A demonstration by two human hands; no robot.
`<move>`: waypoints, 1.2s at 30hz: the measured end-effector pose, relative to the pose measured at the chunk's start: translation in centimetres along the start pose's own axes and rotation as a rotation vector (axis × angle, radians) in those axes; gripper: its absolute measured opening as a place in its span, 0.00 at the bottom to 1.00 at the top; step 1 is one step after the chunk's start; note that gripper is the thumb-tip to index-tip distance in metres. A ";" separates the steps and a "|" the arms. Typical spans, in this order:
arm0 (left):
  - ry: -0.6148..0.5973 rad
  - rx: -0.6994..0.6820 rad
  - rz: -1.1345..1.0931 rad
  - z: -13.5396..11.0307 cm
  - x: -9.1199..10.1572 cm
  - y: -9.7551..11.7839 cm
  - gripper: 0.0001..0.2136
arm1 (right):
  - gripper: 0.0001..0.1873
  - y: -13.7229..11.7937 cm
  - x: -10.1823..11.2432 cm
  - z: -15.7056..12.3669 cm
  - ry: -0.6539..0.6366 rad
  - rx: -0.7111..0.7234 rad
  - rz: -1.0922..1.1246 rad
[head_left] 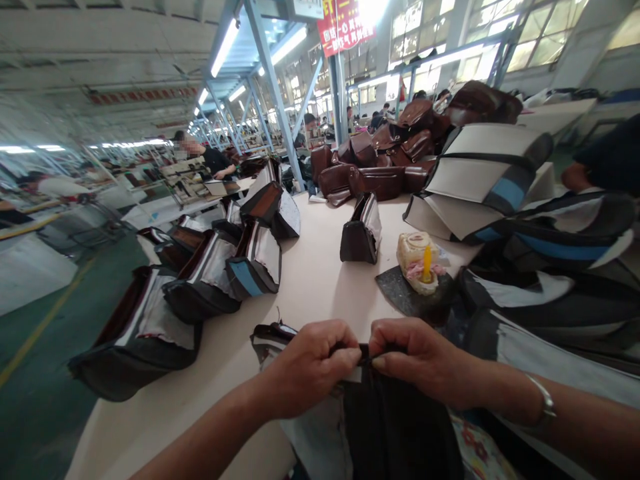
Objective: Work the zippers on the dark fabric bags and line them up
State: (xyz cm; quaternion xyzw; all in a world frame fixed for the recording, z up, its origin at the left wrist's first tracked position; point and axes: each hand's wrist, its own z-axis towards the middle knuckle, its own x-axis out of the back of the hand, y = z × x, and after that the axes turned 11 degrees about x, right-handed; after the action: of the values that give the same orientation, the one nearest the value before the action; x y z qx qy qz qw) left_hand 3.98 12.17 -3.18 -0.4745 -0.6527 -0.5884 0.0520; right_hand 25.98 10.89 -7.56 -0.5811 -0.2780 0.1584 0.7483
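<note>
Close in front of me, a dark unfinished bag [395, 420] with pale lining hangs at the table's near edge. My left hand [320, 360] pinches its upper edge between thumb and fingers. Right beside it, my right hand [415, 357], with a silver bracelet on the wrist, pinches the same edge. The two thumbs nearly meet over a dark strip at the seam. What lies under the fingertips is partly hidden. Just beyond my hands, a glue pot [423, 267] with a yellow stick rests on a dark slab [400, 290].
Several half-sewn bags [145, 340] line the left of the pale table [310, 280]. One small bag piece [361, 230] stands mid-table. Brown leather bags [380, 177] are heaped at the back, and grey-blue bag parts [490, 173] pile up on the right. A person [213, 160] sits farther off.
</note>
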 end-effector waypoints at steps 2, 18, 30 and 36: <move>-0.077 0.008 -0.048 0.1 0.1 0.2 0.07 | 0.05 -0.1 -0.2 -0.1 0.016 0.028 0.002; -0.266 0.040 -0.282 0.1 0.0 -0.3 0.10 | 0.11 0.1 -1.1 -1.6 0.043 0.708 -0.664; -0.249 -0.008 -0.142 -0.4 -0.6 -0.6 0.15 | 0.11 -0.3 -1.0 -2.8 0.027 0.688 -0.646; -0.070 -0.080 -0.054 -1.8 -0.9 0.4 0.11 | 0.17 -1.5 1.1 -1.6 0.031 0.086 -0.094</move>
State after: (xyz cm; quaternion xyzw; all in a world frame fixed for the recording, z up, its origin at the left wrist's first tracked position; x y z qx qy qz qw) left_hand 3.84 10.13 -2.88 -0.4785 -0.6426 -0.5983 -0.0060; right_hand 27.66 9.87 -6.18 -0.5373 -0.2862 0.1257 0.7834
